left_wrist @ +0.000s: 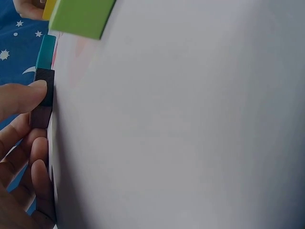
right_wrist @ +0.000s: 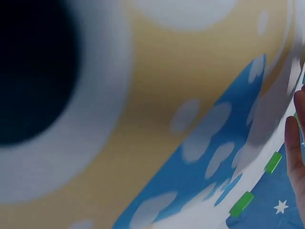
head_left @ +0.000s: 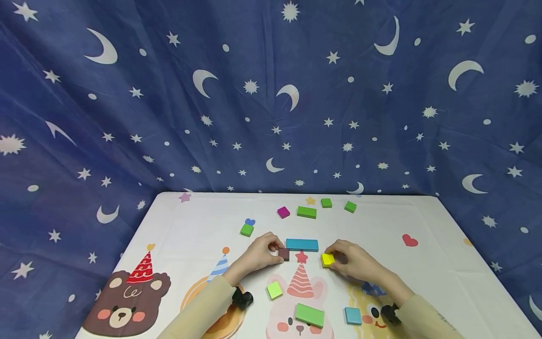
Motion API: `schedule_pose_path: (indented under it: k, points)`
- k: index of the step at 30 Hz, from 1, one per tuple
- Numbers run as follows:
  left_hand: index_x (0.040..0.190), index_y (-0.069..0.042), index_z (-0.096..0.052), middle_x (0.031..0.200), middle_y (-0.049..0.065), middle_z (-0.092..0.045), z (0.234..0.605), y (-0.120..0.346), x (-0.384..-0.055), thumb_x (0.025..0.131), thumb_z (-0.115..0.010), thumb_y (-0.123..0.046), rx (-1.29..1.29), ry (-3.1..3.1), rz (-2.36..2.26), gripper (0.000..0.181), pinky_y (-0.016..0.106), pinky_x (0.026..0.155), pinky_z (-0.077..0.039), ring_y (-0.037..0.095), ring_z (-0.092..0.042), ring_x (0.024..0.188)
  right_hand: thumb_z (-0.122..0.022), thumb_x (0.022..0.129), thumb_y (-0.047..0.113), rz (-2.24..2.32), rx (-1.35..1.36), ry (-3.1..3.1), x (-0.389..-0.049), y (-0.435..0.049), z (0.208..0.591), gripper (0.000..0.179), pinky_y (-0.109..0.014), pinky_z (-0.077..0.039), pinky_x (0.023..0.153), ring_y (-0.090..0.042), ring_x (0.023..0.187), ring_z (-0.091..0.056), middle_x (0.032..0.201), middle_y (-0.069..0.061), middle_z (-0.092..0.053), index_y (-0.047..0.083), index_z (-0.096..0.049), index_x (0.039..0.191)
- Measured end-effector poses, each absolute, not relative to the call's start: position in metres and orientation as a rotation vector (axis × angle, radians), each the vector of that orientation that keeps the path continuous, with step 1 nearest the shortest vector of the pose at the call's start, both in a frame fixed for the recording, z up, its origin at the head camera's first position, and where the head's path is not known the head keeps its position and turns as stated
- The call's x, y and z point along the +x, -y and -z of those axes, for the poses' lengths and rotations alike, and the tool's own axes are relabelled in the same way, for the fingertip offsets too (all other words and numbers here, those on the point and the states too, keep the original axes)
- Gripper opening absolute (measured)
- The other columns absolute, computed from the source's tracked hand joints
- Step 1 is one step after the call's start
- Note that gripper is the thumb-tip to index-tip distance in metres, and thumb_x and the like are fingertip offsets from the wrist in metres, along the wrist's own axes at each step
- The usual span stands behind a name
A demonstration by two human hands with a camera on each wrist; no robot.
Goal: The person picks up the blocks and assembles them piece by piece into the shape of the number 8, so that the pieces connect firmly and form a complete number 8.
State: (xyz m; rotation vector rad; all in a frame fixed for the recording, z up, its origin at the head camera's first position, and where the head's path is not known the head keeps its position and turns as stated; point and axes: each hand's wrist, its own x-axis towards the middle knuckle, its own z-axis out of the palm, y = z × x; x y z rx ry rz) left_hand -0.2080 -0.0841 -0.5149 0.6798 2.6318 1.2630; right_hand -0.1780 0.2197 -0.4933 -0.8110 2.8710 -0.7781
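Note:
In the head view my left hand [head_left: 260, 252] pinches a dark brown block [head_left: 283, 254] on the tabletop, just below the left end of a long blue block [head_left: 302, 245]. The left wrist view shows the thumb on the brown block [left_wrist: 43, 95]. To the right, my right hand [head_left: 355, 261] grips a yellow block [head_left: 328, 260] between thumb and fingers, a short gap from the blue block's right end. Only part of the right hand [right_wrist: 296, 143] shows at the edge of the right wrist view, with the yellow block out of sight there.
Toward the back lie a magenta block [head_left: 283, 212], a green oblong block [head_left: 306, 212] and small green blocks [head_left: 326, 203]. Nearer the front are a lime block [head_left: 274, 290], a light green oblong block [head_left: 310, 315] and a blue square block [head_left: 353, 316]. A starry curtain [head_left: 271, 117] hangs behind.

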Motion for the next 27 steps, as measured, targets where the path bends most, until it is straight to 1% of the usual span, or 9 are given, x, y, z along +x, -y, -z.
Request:
schedule_pose_path:
  k: [7,11,16,21,27]
  points:
    - [0.093,-0.009,-0.069,0.089,0.002,-0.059,0.516,0.084,-0.207,0.073,-0.081,-0.010,0.683,-2.632,-1.267,0.023,0.018,0.073,-0.043,0.013,-0.054,0.081,-0.076,0.080,0.021,0.777,-0.801,-2.894,-0.182,-0.212,0.497,0.030,-0.025,-0.049,0.078,-0.008,0.085,-0.053,0.098,0.009,-0.062,0.017,-0.066,0.108]
    - [0.093,-0.009,-0.069,0.089,0.002,-0.059,0.516,0.085,-0.207,0.073,-0.081,-0.010,0.682,-2.634,-1.263,0.023,0.018,0.073,-0.043,0.013,-0.054,0.081,-0.077,0.080,0.020,0.788,-0.768,-2.905,-0.184,-0.208,0.498,0.030,-0.023,-0.048,0.075,-0.008,0.083,-0.052,0.096,0.008,-0.062,0.015,-0.067,0.108]
    - [0.093,-0.008,-0.069,0.089,0.003,-0.059,0.515,0.085,-0.206,0.073,-0.081,-0.009,0.691,-2.631,-1.267,0.024,0.017,0.072,-0.043,0.014,-0.054,0.081,-0.077,0.079,0.019,0.800,-0.734,-2.905,-0.185,-0.205,0.498,0.030,-0.023,-0.048,0.074,-0.009,0.082,-0.052,0.094,0.008,-0.062,0.014,-0.067,0.107]
    - [0.093,-0.009,-0.069,0.089,0.001,-0.059,0.515,0.085,-0.205,0.073,-0.081,-0.010,0.673,-2.632,-1.261,0.024,0.017,0.073,-0.043,0.013,-0.054,0.081,-0.078,0.079,0.020,0.782,-0.710,-2.905,-0.186,-0.203,0.500,0.030,-0.022,-0.048,0.074,-0.009,0.082,-0.052,0.094,0.008,-0.062,0.015,-0.068,0.107]
    - [0.094,-0.009,-0.068,0.090,0.003,-0.059,0.515,0.084,-0.206,0.074,-0.080,-0.010,0.673,-2.632,-1.277,0.024,0.018,0.073,-0.043,0.015,-0.055,0.082,-0.079,0.078,0.022,0.766,-0.696,-2.919,-0.188,-0.204,0.501,0.031,-0.023,-0.048,0.075,-0.009,0.082,-0.052,0.095,0.009,-0.062,0.017,-0.068,0.107]
